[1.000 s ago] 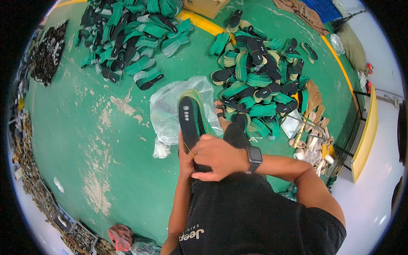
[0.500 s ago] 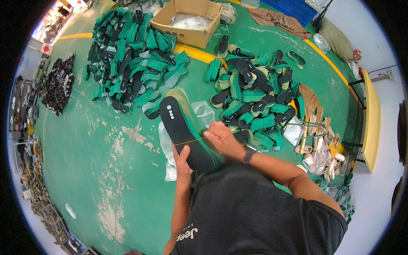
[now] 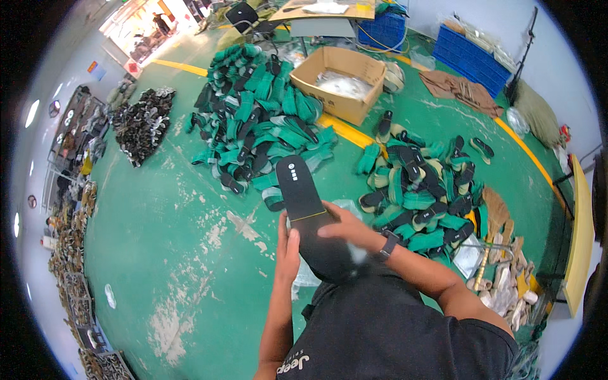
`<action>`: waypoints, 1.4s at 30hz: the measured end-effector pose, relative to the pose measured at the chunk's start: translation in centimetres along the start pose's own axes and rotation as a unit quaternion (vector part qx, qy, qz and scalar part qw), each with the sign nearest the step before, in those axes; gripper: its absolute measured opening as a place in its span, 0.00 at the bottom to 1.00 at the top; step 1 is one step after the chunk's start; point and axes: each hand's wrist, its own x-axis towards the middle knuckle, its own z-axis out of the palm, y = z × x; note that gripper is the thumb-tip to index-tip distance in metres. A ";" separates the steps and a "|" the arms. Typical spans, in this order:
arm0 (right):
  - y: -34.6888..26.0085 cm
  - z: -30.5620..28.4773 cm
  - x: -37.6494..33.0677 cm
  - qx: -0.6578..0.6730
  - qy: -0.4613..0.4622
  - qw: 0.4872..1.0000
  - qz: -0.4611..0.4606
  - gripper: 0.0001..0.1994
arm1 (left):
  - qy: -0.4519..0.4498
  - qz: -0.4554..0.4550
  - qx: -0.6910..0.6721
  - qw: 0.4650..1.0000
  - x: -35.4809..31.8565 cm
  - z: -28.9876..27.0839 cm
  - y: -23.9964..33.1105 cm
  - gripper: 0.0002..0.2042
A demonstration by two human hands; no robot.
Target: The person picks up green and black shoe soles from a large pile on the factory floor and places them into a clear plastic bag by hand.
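A stack of black-topped shoe insoles (image 3: 299, 190) stands out in front of my body, toe end pointing away. A thin yellow rubber band (image 3: 309, 216) runs across its middle. My left hand (image 3: 289, 253) is closed on the stack's left side, thumb along the edge. From the right, my right hand (image 3: 350, 229) grips the same stack, its thumb on the black top just below the band. The lower fingers of both hands are hidden beneath the insoles. Partly covered by the stack, a clear plastic bag (image 3: 305, 278) lies on the floor.
Bundled green and black insoles form a large heap (image 3: 259, 120) ahead and another heap (image 3: 421, 183) to the right. Behind them is an open cardboard box (image 3: 339, 101). A straw broom (image 3: 496, 206) and beige shoe parts (image 3: 506, 291) lie at right. Loaded racks (image 3: 69, 259) line the left wall.
My right hand has let go of the rubber band, which it was pulling sideways, and now grips the stack. The band lies flat across it. The view has tilted up, showing more of the room.
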 end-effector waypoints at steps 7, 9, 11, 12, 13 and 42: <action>-4.4 1.2 -0.6 0.120 -0.014 0.992 0.039 0.37 | -0.033 0.054 0.313 0.948 1.0 -3.3 3.2 0.13; -2.1 -0.7 1.2 0.135 0.007 0.991 0.007 0.39 | -0.006 0.007 0.333 0.943 0.7 -2.3 2.8 0.14; -2.3 -1.7 2.2 0.166 0.041 0.985 -0.006 0.41 | -0.004 -0.025 0.341 0.940 -0.4 -1.3 1.9 0.15; -2.9 -1.9 3.3 0.151 0.049 0.987 -0.011 0.41 | 0.005 -0.037 0.351 0.935 -0.9 -1.3 1.6 0.15; -3.2 -2.0 3.7 0.135 0.070 0.988 -0.006 0.41 | -0.002 -0.087 0.306 0.948 -1.7 -1.7 0.7 0.18; 4.5 -1.4 1.7 -0.094 -0.001 0.994 0.064 0.36 | 0.113 -0.022 -0.180 0.977 -2.2 -1.4 -4.7 0.29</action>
